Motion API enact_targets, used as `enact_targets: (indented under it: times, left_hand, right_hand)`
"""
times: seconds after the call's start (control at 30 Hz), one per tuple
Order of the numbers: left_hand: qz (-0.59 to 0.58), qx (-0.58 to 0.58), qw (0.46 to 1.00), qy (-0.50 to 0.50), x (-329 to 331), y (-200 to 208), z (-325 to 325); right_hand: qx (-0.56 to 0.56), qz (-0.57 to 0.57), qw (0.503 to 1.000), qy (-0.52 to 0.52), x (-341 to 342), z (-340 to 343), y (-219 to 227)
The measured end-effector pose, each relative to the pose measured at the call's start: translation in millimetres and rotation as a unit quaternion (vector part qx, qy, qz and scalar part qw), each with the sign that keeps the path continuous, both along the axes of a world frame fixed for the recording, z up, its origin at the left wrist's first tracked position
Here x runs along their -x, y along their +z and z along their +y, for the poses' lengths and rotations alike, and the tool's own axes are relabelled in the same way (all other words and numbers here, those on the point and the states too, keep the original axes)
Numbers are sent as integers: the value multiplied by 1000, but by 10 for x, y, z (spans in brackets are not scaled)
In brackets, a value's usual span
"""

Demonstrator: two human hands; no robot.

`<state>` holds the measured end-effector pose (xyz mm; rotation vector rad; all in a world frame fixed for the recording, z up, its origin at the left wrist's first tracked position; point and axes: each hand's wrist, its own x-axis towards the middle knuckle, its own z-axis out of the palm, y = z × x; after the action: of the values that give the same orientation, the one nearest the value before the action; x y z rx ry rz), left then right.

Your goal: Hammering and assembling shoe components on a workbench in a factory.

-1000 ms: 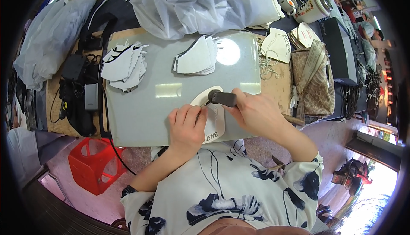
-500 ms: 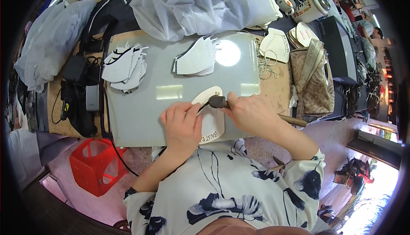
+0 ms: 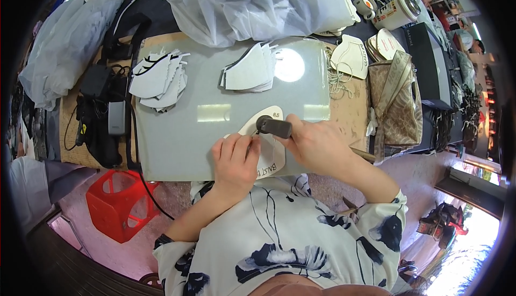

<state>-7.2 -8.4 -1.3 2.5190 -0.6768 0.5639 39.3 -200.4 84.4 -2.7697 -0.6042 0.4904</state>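
Observation:
A white curved template piece (image 3: 270, 159) lies on the grey work mat (image 3: 183, 134) near its front edge. My left hand (image 3: 235, 161) presses flat on the piece's left side, fingers together. My right hand (image 3: 314, 144) grips a dark cylindrical tool (image 3: 274, 127) whose tip rests on the piece's upper edge. Two stacks of cut white pieces sit further back on the mat: one at the left (image 3: 158, 80), one in the middle (image 3: 250, 73).
A large clear plastic bag (image 3: 252, 3) covers the back of the table. A brown patterned bag (image 3: 398, 102) lies at the right, white pieces (image 3: 350, 56) beside it. Black cables and a power adapter (image 3: 107, 116) sit left of the mat. A red stool (image 3: 121, 210) stands below.
My right hand has slid the dark tool a little leftward along the white piece's upper edge. My left hand stays pressed on the piece.

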Motion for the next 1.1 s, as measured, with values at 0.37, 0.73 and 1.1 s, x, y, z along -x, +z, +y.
enact_targets:
  times: [0.37,0.73,1.1]
  left_hand:
    - [52,48,996,45,-14,76,15]
    - [-1,11,999,30,44,14,64]
    - [-15,9,1000,15,43,-1,65]
  right_hand:
    - [34,21,999,20,-4,10,-67]
    - [24,14,1000,6,23,-1,-83]
    - [12,-11,999,50,17,79,-53]
